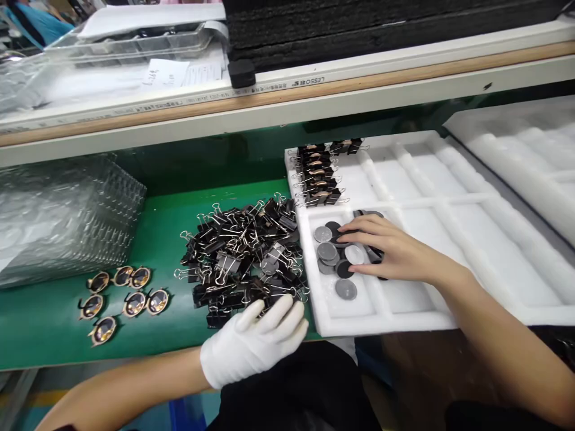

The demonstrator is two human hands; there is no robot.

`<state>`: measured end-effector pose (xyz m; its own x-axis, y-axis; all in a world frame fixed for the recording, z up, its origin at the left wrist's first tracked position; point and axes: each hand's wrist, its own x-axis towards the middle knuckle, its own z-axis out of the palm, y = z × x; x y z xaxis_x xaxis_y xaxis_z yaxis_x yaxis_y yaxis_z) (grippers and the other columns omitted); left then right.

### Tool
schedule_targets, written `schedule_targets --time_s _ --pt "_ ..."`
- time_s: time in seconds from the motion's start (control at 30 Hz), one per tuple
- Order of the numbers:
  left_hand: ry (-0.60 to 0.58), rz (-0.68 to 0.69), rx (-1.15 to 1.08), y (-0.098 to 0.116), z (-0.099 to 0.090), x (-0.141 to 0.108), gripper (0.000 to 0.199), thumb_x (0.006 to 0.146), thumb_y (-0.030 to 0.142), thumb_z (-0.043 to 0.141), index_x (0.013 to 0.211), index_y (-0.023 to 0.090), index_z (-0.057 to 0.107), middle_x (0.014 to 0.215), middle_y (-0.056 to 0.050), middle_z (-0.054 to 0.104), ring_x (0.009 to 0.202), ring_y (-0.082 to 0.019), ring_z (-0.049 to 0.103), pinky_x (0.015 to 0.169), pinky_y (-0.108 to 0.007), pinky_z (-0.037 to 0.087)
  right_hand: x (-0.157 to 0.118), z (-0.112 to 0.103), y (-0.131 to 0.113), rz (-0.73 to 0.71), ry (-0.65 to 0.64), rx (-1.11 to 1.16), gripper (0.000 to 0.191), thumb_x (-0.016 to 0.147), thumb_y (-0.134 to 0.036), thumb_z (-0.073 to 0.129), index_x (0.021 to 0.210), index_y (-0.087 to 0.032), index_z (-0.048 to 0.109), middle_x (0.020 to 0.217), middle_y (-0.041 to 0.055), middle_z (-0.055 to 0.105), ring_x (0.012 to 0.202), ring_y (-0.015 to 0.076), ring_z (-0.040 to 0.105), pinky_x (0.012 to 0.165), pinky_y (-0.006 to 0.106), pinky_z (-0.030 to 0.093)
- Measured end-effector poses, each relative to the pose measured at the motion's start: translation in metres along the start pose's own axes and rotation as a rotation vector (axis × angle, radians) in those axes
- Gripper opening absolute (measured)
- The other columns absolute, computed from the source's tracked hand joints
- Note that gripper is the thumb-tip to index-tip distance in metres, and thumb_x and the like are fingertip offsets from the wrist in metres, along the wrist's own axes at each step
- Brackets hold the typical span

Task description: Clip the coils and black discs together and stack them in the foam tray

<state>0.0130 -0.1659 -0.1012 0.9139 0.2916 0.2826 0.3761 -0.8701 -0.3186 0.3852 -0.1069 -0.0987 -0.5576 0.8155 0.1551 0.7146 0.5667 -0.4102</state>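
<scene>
My left hand [254, 344], in a white glove, rests at the near edge of a pile of black binder clips [233, 239]. Its fingers are stretched out, touching or just over the closest clips, with nothing seen in them. Bare, my right hand [386, 248] reaches into a compartment of the white foam tray [422, 296]. Its fingers are spread over grey and black round discs [345, 290], the fingertips at a black disc; no disc is lifted. In the tray's far left compartment stand binder clips [318, 173] with gold-coloured curved pieces between them.
Several gold-rimmed round pieces with amber lenses [135, 304] lie on the green table [45, 335]. Stacked clear plastic trays [67, 215] stand at the left. A shelf edge [278, 96] crosses above the table. A second white tray [534, 137] is at the right.
</scene>
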Motion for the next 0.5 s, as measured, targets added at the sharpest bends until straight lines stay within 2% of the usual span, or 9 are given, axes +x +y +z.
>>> schedule_targets --time_s 0.07,0.17,0.27,0.37,0.5 --pt "-0.042 0.042 0.026 -0.001 -0.001 0.0 0.034 0.098 0.034 0.061 0.131 0.041 0.068 0.149 0.009 0.058 0.14 -0.016 0.043 0.097 -0.033 0.039 -0.001 0.001 0.0 -0.015 0.027 -0.011 0.047 0.093 -0.048 0.072 0.133 -0.025 0.065 0.139 0.0124 0.062 0.126 0.0344 0.057 0.104 0.054 0.048" --pt "-0.037 -0.004 0.044 -0.001 0.001 -0.002 0.039 0.097 0.033 0.06 0.135 0.04 0.066 0.152 0.008 0.056 0.141 -0.017 0.042 0.097 -0.033 0.039 -0.004 0.002 -0.001 -0.039 0.085 -0.031 0.042 0.093 -0.046 0.073 0.129 -0.026 0.066 0.139 0.0125 0.063 0.127 0.0347 0.06 0.104 0.053 0.049" --pt "0.049 -0.091 0.047 0.001 0.007 -0.003 0.029 0.095 0.033 0.063 0.122 0.038 0.074 0.154 0.009 0.055 0.142 -0.018 0.041 0.098 -0.035 0.036 -0.006 0.0 -0.004 -0.046 0.104 -0.069 0.033 0.093 -0.04 0.074 0.123 -0.026 0.069 0.139 0.0123 0.064 0.132 0.0353 0.058 0.108 0.054 0.046" --pt "0.103 -0.061 0.022 0.003 0.011 0.001 0.02 0.094 0.033 0.065 0.109 0.036 0.076 0.153 0.01 0.055 0.143 -0.019 0.04 0.098 -0.035 0.035 -0.006 -0.003 -0.005 -0.072 0.122 -0.083 0.028 0.095 -0.034 0.072 0.121 -0.026 0.07 0.135 0.0128 0.067 0.13 0.0338 0.061 0.108 0.052 0.047" --pt "0.02 -0.064 0.029 0.004 0.009 0.008 0.031 0.098 0.036 0.059 0.127 0.037 0.07 0.153 0.005 0.055 0.142 -0.021 0.043 0.096 -0.035 0.038 -0.01 0.002 0.003 -0.14 0.189 -0.086 0.027 0.096 -0.043 0.069 0.122 -0.037 0.069 0.127 0.0087 0.072 0.119 0.0338 0.068 0.098 0.053 0.053"
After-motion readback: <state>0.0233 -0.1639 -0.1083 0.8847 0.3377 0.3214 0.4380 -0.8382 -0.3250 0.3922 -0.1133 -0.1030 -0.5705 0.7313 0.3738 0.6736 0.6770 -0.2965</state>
